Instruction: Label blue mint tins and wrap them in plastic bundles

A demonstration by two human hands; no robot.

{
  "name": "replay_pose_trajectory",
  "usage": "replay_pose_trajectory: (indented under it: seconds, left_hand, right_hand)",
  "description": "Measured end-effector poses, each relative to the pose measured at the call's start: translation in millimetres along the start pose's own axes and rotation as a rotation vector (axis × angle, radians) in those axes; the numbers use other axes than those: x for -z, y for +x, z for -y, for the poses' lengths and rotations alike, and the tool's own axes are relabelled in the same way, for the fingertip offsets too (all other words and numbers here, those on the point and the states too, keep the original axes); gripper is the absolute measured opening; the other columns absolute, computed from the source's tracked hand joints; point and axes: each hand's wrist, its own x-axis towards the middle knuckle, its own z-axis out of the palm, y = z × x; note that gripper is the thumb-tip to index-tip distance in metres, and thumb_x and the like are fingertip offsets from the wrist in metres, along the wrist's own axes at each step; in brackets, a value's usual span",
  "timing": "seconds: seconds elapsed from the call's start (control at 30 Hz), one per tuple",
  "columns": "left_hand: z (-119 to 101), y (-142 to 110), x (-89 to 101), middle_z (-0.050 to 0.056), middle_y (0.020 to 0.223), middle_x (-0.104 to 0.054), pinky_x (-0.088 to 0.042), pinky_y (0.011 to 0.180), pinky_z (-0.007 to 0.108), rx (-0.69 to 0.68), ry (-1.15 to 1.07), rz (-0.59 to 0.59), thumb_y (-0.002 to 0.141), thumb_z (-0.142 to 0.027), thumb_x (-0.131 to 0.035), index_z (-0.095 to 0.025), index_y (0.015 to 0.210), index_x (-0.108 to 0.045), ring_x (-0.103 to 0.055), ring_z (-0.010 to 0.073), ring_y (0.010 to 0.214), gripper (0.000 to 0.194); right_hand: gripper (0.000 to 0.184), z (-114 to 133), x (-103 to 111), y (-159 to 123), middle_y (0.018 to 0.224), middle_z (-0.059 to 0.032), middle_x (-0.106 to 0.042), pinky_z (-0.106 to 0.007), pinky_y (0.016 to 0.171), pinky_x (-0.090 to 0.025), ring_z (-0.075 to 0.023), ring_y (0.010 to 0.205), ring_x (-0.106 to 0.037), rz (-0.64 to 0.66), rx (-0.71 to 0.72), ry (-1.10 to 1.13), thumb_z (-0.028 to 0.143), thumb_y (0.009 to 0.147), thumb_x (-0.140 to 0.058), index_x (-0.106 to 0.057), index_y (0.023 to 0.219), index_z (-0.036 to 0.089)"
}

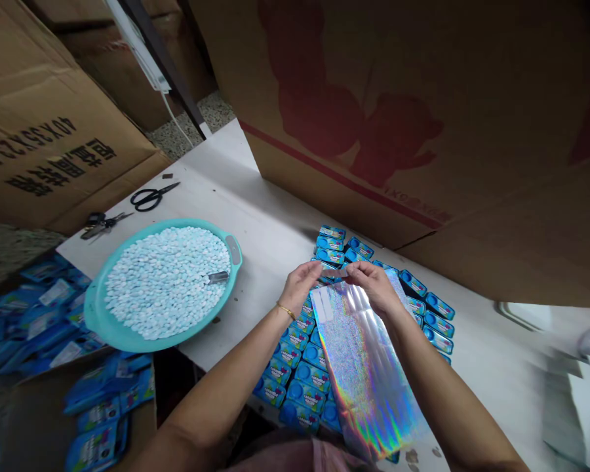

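At the left, glossy blue packets [96, 446] are lying heaped, and beside them a round teal plastic bowl [95, 313] on the white surface [255, 223] is holding many small pale-blue pellets [162, 282]. Further right, the left hand [299, 286] is pinching one end of a thin, narrow, greyish strip [335, 273], its grip closed. The strip is spanning the space between both hands, above small blue rounded-rectangular cases [305, 396]. A silvery holographic sheet [364, 367] is covering some cases. The right hand [372, 283] is pinching the strip's other end, its grip likewise closed. The strip is probably weighing little, bending and creasing easily; its ends are offering the safest hold.
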Motion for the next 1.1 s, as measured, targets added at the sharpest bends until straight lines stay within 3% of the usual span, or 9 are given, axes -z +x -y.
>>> replay_pose_trajectory:
  seconds: [0.07,0.17,0.3,0.47,0.67,0.97,1.1]
  left_hand:
    - [1,5,-2.8,0.005,0.087,-0.062,-0.042,0.066,0.025,0.067,-0.062,0.029,0.059,-0.035,-0.069,-0.014,0.098,-0.057,-0.056,0.0127,0.074,0.046]
    - [5,14,-2.6,0.000,0.071,-0.059,-0.041,0.061,0.023,0.083,-0.165,0.076,0.055,-0.026,-0.072,-0.015,0.094,-0.057,-0.054,0.0089,0.063,0.044]
    - [4,34,3.8,-0.003,0.062,-0.057,-0.037,0.052,0.020,0.041,-0.098,-0.020,0.056,-0.025,-0.069,-0.014,0.089,-0.058,-0.050,0.0063,0.053,0.037]
    - [-4,77,13.1,-0.004,0.058,-0.057,-0.040,0.059,0.022,-0.096,0.043,-0.177,0.052,-0.018,-0.068,-0.014,0.084,-0.057,-0.052,0.0075,0.056,0.034]
    - [-3,119,13.0,-0.003,0.059,-0.056,-0.042,0.065,0.025,-0.062,0.112,-0.297,0.051,-0.010,-0.066,-0.013,0.082,-0.057,-0.054,0.0087,0.058,0.033]
    - [15,129,14.9,-0.002,0.062,-0.058,-0.044,0.064,0.025,-0.033,0.101,-0.291,0.052,-0.013,-0.068,-0.013,0.085,-0.057,-0.055,0.0096,0.059,0.035]
    - [24,134,12.6,-0.002,0.064,-0.057,-0.043,0.062,0.025,-0.093,0.257,-0.325,0.053,-0.015,-0.069,-0.014,0.085,-0.057,-0.054,0.0098,0.058,0.034]
  right_hand:
    - [0.027,-1,-1,3,0.063,0.0017,-0.058,-0.027,0.066,-0.043,-0.0111,0.061,-0.055,-0.007,-0.064,0.127,0.042,0.062,-0.063,-0.058,0.068,0.016]
    - [0.028,-5,-4,9,0.063,0.0015,-0.059,-0.028,0.066,-0.044,-0.0115,0.060,-0.056,-0.030,-0.093,0.216,0.041,0.057,-0.067,-0.058,0.067,0.016]
    - [0.026,-22,-15,28,0.060,0.0019,-0.059,-0.026,0.062,-0.043,-0.0108,0.057,-0.053,-0.236,0.002,0.165,0.039,0.055,-0.067,-0.060,0.064,0.016]
    - [0.023,-42,-33,64,0.064,-0.0018,-0.061,-0.027,0.062,-0.041,-0.0144,0.062,-0.053,-0.468,0.092,-0.115,0.038,0.064,-0.056,-0.062,0.066,0.016]
    - [0.027,-48,-37,91,0.072,-0.0078,-0.061,-0.033,0.068,-0.038,-0.0199,0.070,-0.052,-0.620,0.224,-0.606,0.036,0.072,-0.047,-0.065,0.066,0.017]
    - [0.026,-61,-34,105,0.069,-0.0076,-0.059,-0.033,0.063,-0.034,-0.0200,0.068,-0.048,-0.646,0.351,-0.941,0.034,0.076,-0.048,-0.063,0.060,0.019]
    - [0.022,-58,-32,102,0.074,-0.0106,-0.057,-0.035,0.065,-0.032,-0.0226,0.072,-0.046,-0.609,0.443,-1.067,0.030,0.079,-0.046,-0.065,0.074,0.019]
